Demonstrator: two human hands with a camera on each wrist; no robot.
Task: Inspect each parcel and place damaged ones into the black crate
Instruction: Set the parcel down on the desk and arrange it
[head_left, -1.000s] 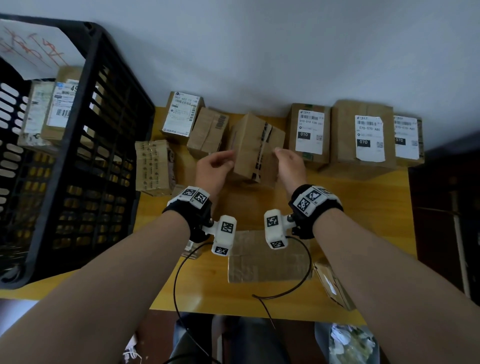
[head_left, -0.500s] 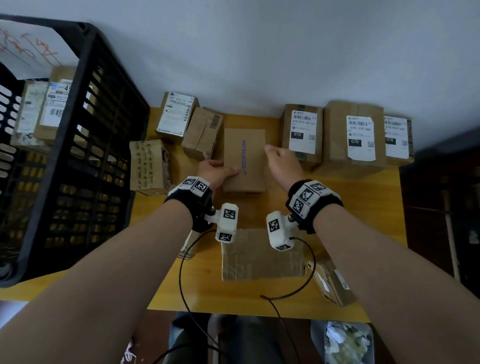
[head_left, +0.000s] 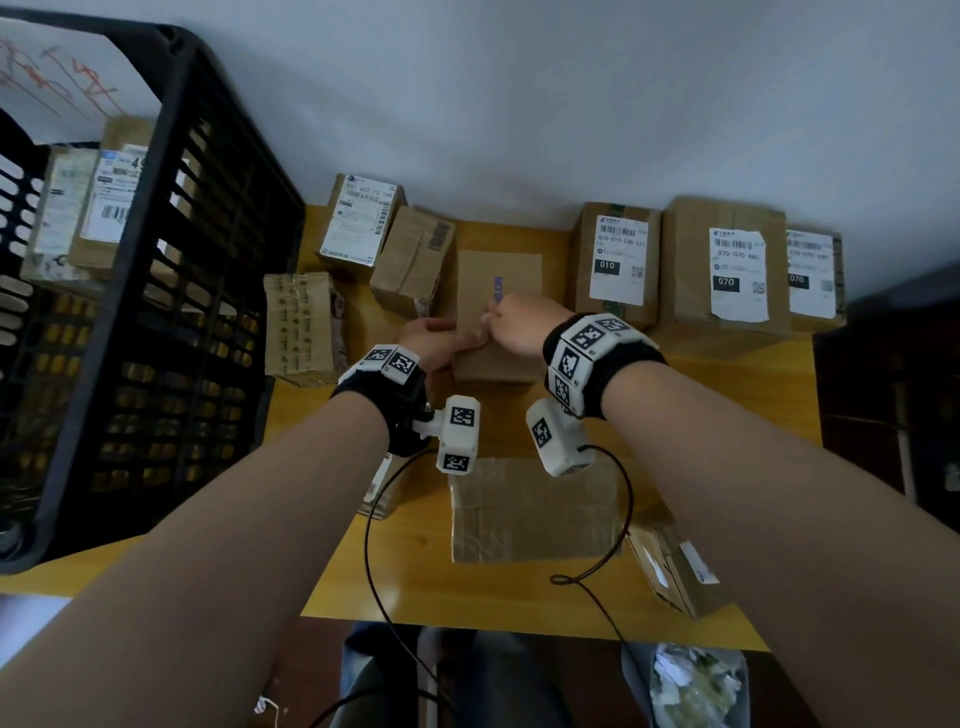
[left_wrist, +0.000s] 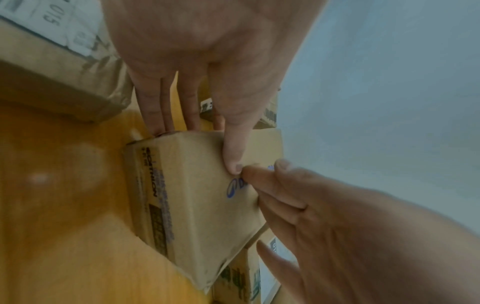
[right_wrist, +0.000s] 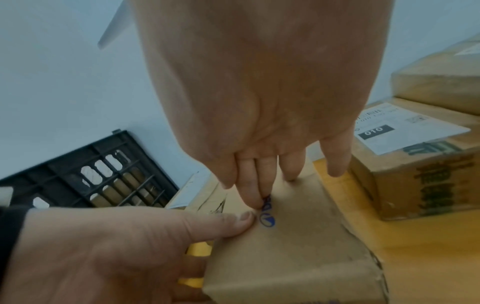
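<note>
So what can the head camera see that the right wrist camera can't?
Only the head view shows parcels inside the black crate, the two 070 parcels, and the flat parcel near the table edge. Only the right wrist view shows the blue round logo up close. Both show the plain box under the left hand and right hand, and the 010 parcel.

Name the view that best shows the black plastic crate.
Head view: the black plastic crate appears nearly whole at the left, labelled cardboard parcels inside. Right wrist view catches only a slatted wall portion; left wrist view shows none.
</note>
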